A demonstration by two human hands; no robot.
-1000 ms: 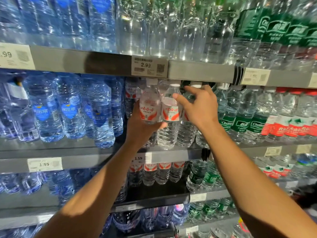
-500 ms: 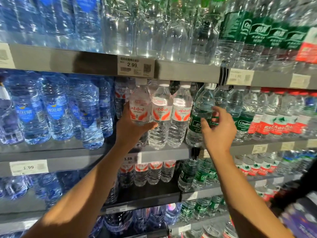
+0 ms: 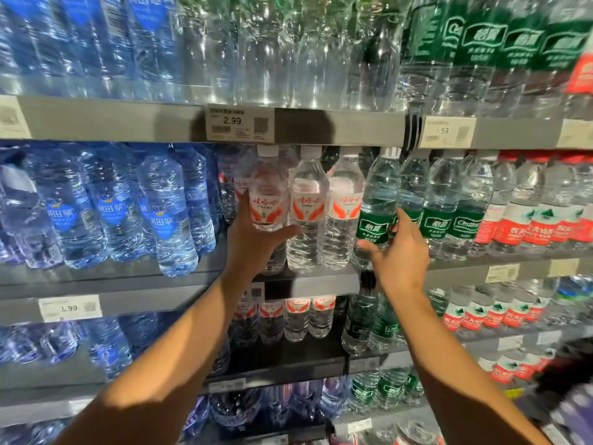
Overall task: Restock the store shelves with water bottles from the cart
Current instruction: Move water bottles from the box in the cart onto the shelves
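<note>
Head view: two hands are working at the middle shelf (image 3: 321, 282) under the 2.99 price tag (image 3: 240, 123).
Left hand (image 3: 256, 239) is gripping a red-labelled water bottle (image 3: 268, 191) below that tag; to its right, the right hand (image 3: 399, 252) is curling round a green-labelled bottle (image 3: 375, 207).

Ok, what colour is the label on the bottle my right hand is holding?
Dark green with white lettering, on the clear plastic bottle in the right hand; head view.

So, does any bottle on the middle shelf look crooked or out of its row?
Yes. The green-label bottle at the right hand leans left toward the red-and-white row. The left hand holds a red-and-white bottle raised off the shelf.
</note>
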